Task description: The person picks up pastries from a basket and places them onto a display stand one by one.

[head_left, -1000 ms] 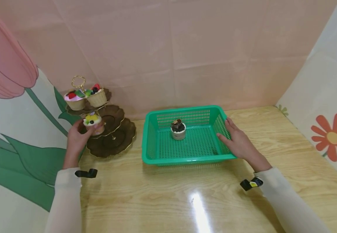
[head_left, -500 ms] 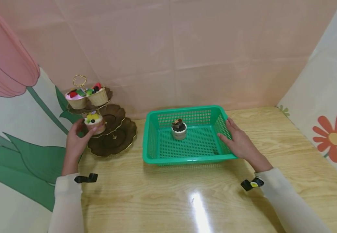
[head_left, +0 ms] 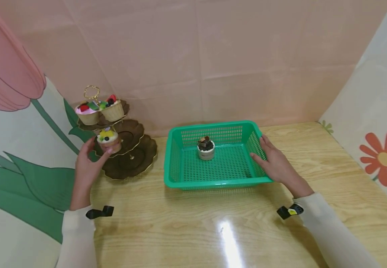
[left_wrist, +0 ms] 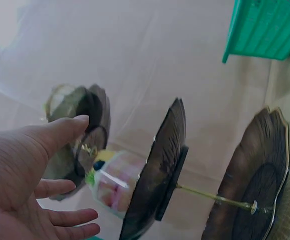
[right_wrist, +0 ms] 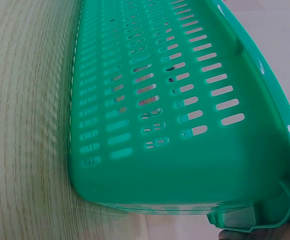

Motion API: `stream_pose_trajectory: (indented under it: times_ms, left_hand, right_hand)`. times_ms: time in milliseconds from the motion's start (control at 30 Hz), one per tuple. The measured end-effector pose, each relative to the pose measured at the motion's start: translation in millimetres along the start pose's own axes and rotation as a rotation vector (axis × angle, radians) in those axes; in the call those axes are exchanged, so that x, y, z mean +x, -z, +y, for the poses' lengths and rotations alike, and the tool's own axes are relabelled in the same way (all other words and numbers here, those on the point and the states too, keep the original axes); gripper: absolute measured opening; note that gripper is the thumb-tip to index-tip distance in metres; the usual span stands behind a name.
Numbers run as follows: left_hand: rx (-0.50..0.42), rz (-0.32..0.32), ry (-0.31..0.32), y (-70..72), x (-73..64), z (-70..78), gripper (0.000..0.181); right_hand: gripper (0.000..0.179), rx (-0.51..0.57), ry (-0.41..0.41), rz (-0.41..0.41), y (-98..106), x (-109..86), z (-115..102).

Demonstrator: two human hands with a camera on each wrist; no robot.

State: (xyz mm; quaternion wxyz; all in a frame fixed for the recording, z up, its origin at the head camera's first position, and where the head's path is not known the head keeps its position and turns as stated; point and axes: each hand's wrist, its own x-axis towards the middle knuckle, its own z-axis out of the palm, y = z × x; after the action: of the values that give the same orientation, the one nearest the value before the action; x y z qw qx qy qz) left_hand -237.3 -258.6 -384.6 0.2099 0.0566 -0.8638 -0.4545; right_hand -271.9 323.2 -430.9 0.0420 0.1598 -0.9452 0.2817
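Observation:
My left hand (head_left: pixel 88 167) is beside a small cupcake (head_left: pixel 109 141) with yellow and green fruit topping in a clear cup. This cupcake sits on the middle tier of a dark brown three-tier cake stand (head_left: pixel 140 160). In the left wrist view, the fingers (left_wrist: pixel 67 135) are spread and apart from the cup. My right hand (head_left: pixel 278 163) holds the right rim of a green plastic basket (head_left: pixel 213 184), thumb inside and fingers outside. In the right wrist view, most of that hand is hidden. A chocolate-topped cupcake (head_left: pixel 206 149) stands upright inside the basket.
Two cupcakes in beige cups, one pink-creamed (head_left: pixel 88 114) and one berry-topped (head_left: pixel 113 111), occupy the top tier under a gold ring handle (head_left: pixel 91 91). Stand and basket rest on a wooden table (head_left: pixel 166 230). A pink backdrop (head_left: pixel 233 63) rises behind.
My left fingers have loosened from the fruit-topped cupcake, and the hand has drawn slightly back from it. The cupcake stays on the middle tier. My right hand and the basket keep their place.

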Motion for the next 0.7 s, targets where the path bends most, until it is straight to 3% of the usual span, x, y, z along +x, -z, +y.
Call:
stream_pose_trajectory:
  times_ms: [400, 533, 700]
  left_hand:
    - [0.051, 0.024, -0.085, -15.0, -27.2, 18.8, 0.078]
    - [0.08, 0.034, -0.147, -23.3, -34.2, 20.4, 0.077]
    - [0.039, 0.009, -0.201, -34.5, -40.5, 28.4, 0.073]
  right_hand:
    - [0.081, 0.002, 0.001, -0.006, 0.9, 0.0, -0.1]
    - [0.081, 0.004, 0.001, -0.009, 0.6, 0.1, 0.2]
    - [0.081, 0.004, 0.002, -0.007, 0.2, -0.2, -0.1]
